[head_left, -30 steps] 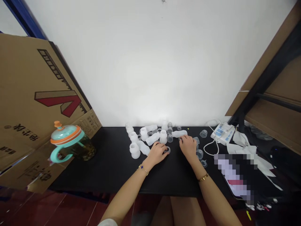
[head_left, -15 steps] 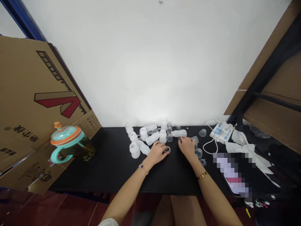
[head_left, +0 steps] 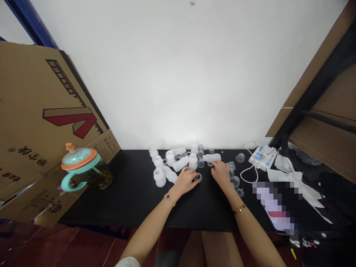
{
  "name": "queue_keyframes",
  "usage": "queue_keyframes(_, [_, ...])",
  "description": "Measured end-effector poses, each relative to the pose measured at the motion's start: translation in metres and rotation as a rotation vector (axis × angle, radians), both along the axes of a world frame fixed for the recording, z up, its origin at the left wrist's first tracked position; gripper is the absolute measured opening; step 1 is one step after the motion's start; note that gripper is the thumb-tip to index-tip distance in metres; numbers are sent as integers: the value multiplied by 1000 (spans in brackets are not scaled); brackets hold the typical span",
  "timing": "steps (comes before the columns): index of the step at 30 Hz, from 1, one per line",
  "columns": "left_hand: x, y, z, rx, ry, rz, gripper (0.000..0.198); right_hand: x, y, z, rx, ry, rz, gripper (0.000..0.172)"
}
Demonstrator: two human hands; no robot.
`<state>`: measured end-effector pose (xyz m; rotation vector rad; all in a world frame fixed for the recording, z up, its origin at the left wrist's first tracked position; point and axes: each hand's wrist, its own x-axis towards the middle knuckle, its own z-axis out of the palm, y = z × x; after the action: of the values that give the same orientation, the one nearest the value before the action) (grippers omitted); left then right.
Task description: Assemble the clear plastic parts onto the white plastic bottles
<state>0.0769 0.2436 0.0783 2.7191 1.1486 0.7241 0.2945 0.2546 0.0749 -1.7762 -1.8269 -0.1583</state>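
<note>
My left hand (head_left: pixel 187 181) rests at the table's middle, its thumb and fingers closed on the edge of a clear plastic ring (head_left: pixel 198 177). To the right, my right hand (head_left: pixel 221 173) has its fingertips bent down on a second ring (head_left: pixel 210 164), mostly beside a white bottle lying on its side (head_left: pixel 212 157). Left of my left hand are several white bottles, some upright like this open-necked bottle (head_left: pixel 159 178), others lying down. Clear dome caps (head_left: pixel 235 181) lie close to my right wrist; some are partly hidden by the hand.
A teal lidded pitcher (head_left: pixel 80 167) stands at the left before a large cardboard box (head_left: pixel 25 111). On the right are a white power strip (head_left: pixel 260 156) with a looping cable, white paper (head_left: pixel 285 174) and a blurred-out phone (head_left: pixel 275 211). A white wall (head_left: pixel 178 74) closes the back.
My right fingertips have shifted slightly, and more of the ring under them shows. The left hand and its ring stay in place. The view has moved a little.
</note>
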Motion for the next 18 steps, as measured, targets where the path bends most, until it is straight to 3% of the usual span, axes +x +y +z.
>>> queue_keyframes(18, [0, 1, 0, 2, -14, -1, 11, -2, 3, 3, 54, 112, 173, 20])
